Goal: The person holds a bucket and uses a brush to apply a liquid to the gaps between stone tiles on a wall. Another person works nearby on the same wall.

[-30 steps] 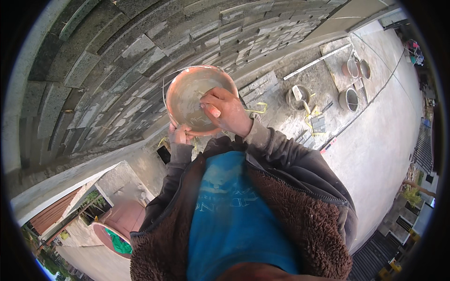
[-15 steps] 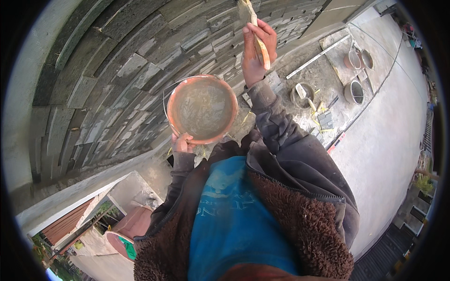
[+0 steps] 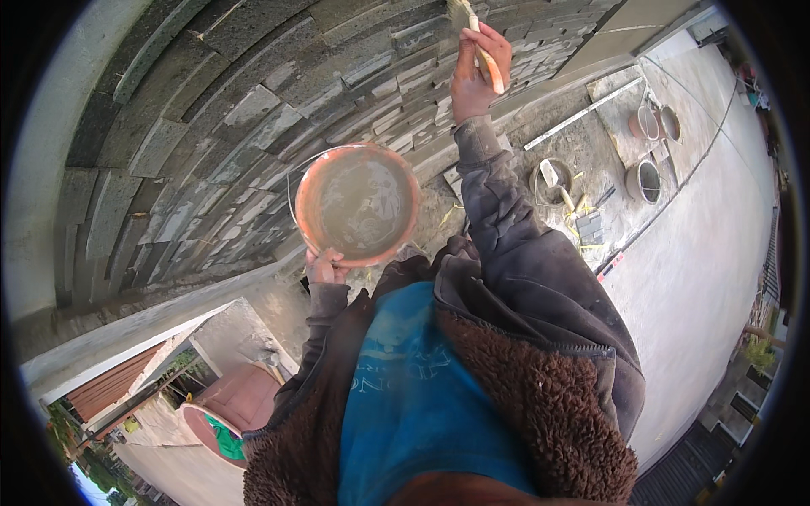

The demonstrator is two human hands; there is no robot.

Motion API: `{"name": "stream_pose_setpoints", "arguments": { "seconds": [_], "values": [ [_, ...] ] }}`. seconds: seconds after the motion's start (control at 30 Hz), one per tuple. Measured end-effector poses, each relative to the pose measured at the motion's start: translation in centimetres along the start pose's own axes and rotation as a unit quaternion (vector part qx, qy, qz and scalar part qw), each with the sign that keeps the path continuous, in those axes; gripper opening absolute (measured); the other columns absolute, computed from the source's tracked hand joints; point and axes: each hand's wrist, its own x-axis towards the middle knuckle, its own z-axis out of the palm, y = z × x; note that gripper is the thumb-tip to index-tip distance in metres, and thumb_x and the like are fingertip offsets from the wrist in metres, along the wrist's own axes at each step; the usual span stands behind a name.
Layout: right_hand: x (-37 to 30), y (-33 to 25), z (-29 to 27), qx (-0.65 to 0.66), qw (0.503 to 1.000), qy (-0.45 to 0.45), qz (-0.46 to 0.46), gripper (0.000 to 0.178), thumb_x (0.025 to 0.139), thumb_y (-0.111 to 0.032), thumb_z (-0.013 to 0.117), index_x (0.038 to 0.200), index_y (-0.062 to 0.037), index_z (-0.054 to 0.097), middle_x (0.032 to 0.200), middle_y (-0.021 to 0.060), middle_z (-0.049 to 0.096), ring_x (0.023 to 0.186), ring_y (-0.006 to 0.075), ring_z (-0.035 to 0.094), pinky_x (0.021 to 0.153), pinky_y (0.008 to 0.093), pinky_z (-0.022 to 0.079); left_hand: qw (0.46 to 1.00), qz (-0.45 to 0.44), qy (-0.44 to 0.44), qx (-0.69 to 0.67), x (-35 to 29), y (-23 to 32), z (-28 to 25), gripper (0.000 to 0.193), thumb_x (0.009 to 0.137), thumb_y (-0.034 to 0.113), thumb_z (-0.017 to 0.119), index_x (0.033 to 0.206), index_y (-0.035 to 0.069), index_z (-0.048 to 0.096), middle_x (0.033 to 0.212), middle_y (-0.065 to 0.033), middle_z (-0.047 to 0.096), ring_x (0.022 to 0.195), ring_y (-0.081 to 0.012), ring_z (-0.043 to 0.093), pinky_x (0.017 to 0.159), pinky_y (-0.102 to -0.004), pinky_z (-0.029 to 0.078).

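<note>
My left hand (image 3: pixel 325 266) grips the near rim of an orange bucket (image 3: pixel 309 221), with its thumb over the edge. Greyish-brown, wet-looking liquid (image 3: pixel 359 207) lies inside, and a thin wire handle hangs at the bucket's left side. Up at the top, my right hand (image 3: pixel 481 66) is closed round the wooden handle of a paintbrush (image 3: pixel 491 71). The bristles touch or nearly touch the stone-clad wall (image 3: pixel 278 101); which of the two I cannot tell. Narrow grey stone strips in uneven layers make up this wall.
On the ground to the right stand a bucket with a trowel (image 3: pixel 550 177), a dark bucket (image 3: pixel 644 183) and two more buckets (image 3: pixel 645 123). A long pale strip (image 3: pixel 582 114) lies nearby, with grey tiles (image 3: pixel 590 228) closer. A large pink tub (image 3: pixel 245 396) is at the lower left.
My right hand has shifted slightly right and up with the paintbrush. The bucket in my left hand has moved a little left and down, and its liquid has stirred.
</note>
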Motion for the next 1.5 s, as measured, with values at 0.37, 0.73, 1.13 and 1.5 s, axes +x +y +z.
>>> {"name": "stream_pose_setpoints", "arguments": {
  "seconds": [0.37, 0.73, 1.13, 1.5],
  "values": [
    [-1.2, 1.4, 0.3, 0.160, 0.968, 0.022, 0.191, 0.016, 0.087, 0.000, 0.074, 0.100, -0.0103, 0.076, 0.112, 0.0146, 0.067, 0.099, 0.0273, 0.069, 0.083, 0.0363, 0.055, 0.999, -0.016, -0.025, 0.013, 0.7, -0.2, -1.9, 0.072, 0.073, -0.011, 0.053, 0.141, 0.012, 0.047, 0.123, -0.0116, 0.058, 0.112, -0.0333, 0.064, 0.090, -0.0568, 0.062],
    [-0.9, -5.7, -6.0, 0.094, 0.981, -0.147, 0.089, 0.016, 0.083, -0.003, 0.077, 0.098, -0.0076, 0.078, 0.102, 0.0109, 0.070, 0.098, 0.0235, 0.068, 0.082, 0.0361, 0.055, 0.997, -0.016, -0.054, 0.047, 1.5, -1.1, 2.8, 0.072, 0.071, -0.010, 0.054, 0.140, 0.007, 0.045, 0.126, -0.0141, 0.056, 0.114, -0.0347, 0.063, 0.092, -0.0567, 0.061],
    [20.0, 5.3, -31.2, -0.302, 0.913, 0.188, -0.199, 0.016, 0.092, -0.006, 0.076, 0.108, -0.0089, 0.077, 0.118, 0.0141, 0.063, 0.112, 0.0292, 0.063, 0.089, 0.0409, 0.054, 0.994, -0.048, -0.086, 0.038, 0.3, -7.3, 14.2, 0.073, 0.072, -0.011, 0.049, 0.143, 0.007, 0.043, 0.129, -0.0160, 0.055, 0.116, -0.0354, 0.063, 0.096, -0.0567, 0.059],
    [17.9, 22.5, -31.6, 0.000, 0.951, -0.173, 0.255, 0.017, 0.097, -0.002, 0.068, 0.113, 0.0035, 0.064, 0.114, 0.0188, 0.072, 0.107, 0.0217, 0.070, 0.093, 0.0352, 0.058, 0.999, -0.018, 0.033, -0.006, -2.3, -16.0, 25.5, 0.059, 0.069, -0.010, 0.053, 0.125, 0.009, 0.050, 0.107, -0.0110, 0.060, 0.093, -0.0312, 0.069, 0.080, -0.0532, 0.066]
  ]
}}
